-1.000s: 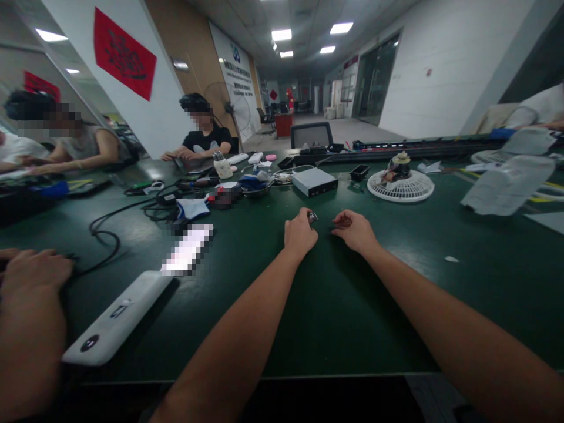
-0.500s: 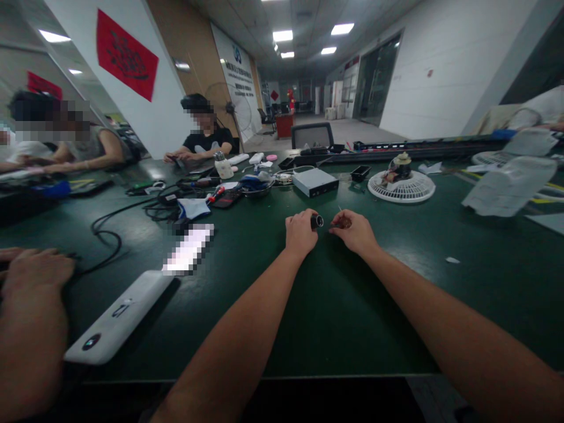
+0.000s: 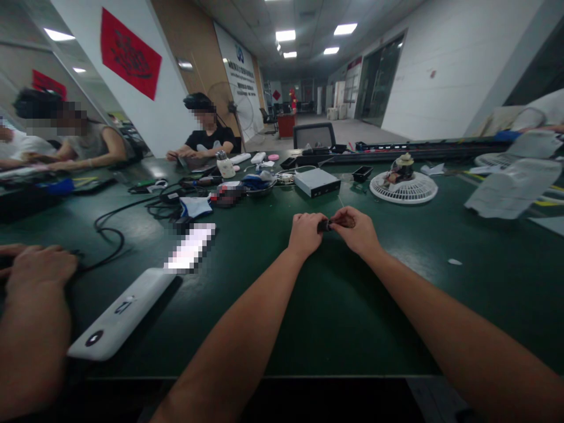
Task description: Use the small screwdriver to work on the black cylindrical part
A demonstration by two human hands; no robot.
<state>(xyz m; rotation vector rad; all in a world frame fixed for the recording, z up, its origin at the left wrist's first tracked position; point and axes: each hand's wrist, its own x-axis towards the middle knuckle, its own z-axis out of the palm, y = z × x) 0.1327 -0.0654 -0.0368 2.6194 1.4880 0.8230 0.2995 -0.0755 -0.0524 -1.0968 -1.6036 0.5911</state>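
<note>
My left hand [image 3: 306, 233] is closed around a small black cylindrical part [image 3: 325, 225], whose end sticks out to the right between my hands. Most of that part is hidden by my fingers. Pinched together, the fingers of my right hand [image 3: 356, 229] meet the exposed end of the cylinder. A thin pale shaft [image 3: 341, 201] rises from the right fingers; what it belongs to is hidden. Both hands are above the green tabletop [image 3: 343, 317], just in front of a grey box-shaped drive [image 3: 318, 182].
A white fan grille with a motor [image 3: 403, 185] lies back right. To the left are a long white device [image 3: 123, 311], a blurred bright screen [image 3: 190, 247] and black cables [image 3: 110, 226]. Another person's hand [image 3: 39, 267] rests at the left edge. A small white scrap [image 3: 455, 262] lies right.
The right hand's fingertips have come against the end of the black cylinder, which was apart from them before. The cylinder's open end has turned away from view toward the right hand.
</note>
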